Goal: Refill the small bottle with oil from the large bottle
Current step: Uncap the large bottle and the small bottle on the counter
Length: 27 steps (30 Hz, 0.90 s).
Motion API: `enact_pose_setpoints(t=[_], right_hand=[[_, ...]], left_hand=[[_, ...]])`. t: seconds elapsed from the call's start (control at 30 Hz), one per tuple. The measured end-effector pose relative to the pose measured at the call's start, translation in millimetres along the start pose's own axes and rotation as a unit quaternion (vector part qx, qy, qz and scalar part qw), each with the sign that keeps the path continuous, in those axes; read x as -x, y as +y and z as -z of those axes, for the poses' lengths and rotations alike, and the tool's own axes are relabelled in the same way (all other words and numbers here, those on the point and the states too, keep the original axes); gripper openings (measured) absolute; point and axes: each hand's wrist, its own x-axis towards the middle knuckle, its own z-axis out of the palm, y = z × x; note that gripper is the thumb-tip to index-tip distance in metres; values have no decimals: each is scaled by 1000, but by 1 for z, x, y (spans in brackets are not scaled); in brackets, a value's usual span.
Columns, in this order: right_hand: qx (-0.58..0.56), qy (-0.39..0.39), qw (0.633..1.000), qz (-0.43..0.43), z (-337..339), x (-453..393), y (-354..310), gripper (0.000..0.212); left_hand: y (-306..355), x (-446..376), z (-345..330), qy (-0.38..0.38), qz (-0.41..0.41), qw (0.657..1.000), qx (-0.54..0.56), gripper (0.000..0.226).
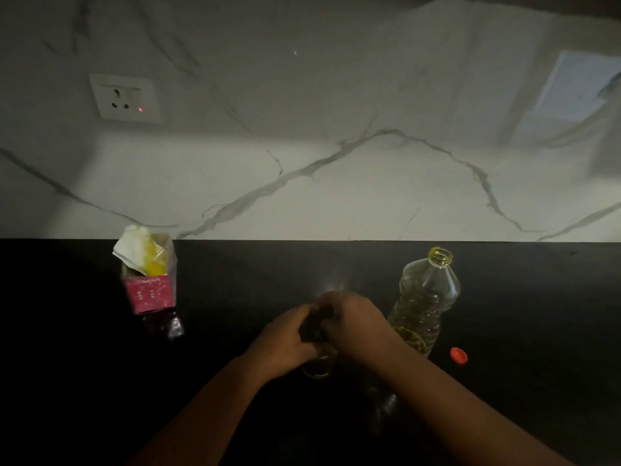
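- Both hands meet over the small clear glass bottle at the front of the dark worktop: the left hand wraps its body, and the right hand clasps a dark cap or top at its neck.
- The light is too dim to say whether that dark top is being loosened or tightened, or how much oil the small bottle holds.
- Just beside the right forearm stands the large clear plastic bottle of yellow oil, upright and uncapped; its red screw cap lies apart on the worktop.
- Judged from here, the main risk is a wrist or elbow knocking the open large bottle and flooding the worktop with oil.
- A slippery grip could also let the small bottle twist free or tip.
- Well to the left stands an opened pink carton stuffed with white and yellow wrapping, clear of the action.
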Motion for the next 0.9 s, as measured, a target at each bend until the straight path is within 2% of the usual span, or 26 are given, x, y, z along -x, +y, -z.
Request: enact_pose_setpoints(t=[0.1, 0.23, 0.37, 0.43, 0.5, 0.53, 0.6, 0.67, 0.73, 0.8, 0.83, 0.9], right_hand=[[-2, 2, 1000, -23, -4, -1, 2, 34], [-18, 8, 998, -59, -5, -5, 5, 29], [-53, 34, 995, -80, 3, -3, 2, 30], [-115, 75, 987, -89, 15, 5, 1, 24], [-239, 116, 959, -103, 27, 19, -3, 21], [-323, 132, 931, -112, 34, 27, -6, 22], [-491, 146, 849, -127, 45, 41, -11, 24], [-636, 132, 748, -135, 54, 53, -12, 26], [-754, 113, 634, -133, 59, 64, -3, 33], [-834, 83, 531, -126, 63, 77, 11, 55], [-854, 67, 500, -123, 65, 84, 17, 64], [-865, 60, 483, -121, 69, 99, 33, 69]], left_hand=[[-4, 2, -1, 8, -5, 1000, 16, 71], [0, 5, 1, 13, -2, 1000, 12, 57], [2, 4, 3, 8, 0, 1000, 10, 62], [2, 3, 3, -2, 10, 1000, 16, 63], [2, 3, 2, -9, 25, 1000, 9, 69], [3, 3, 2, -7, 31, 999, 4, 74], [7, 4, 0, -4, 33, 999, -13, 89], [15, 6, -3, 1, 27, 998, -51, 106], [27, 6, -5, 16, 2, 995, -94, 111], [40, 5, -9, 27, -35, 990, -135, 111], [45, 4, -11, 31, -51, 986, -153, 111], [55, 0, -17, 35, -77, 980, -180, 110]])
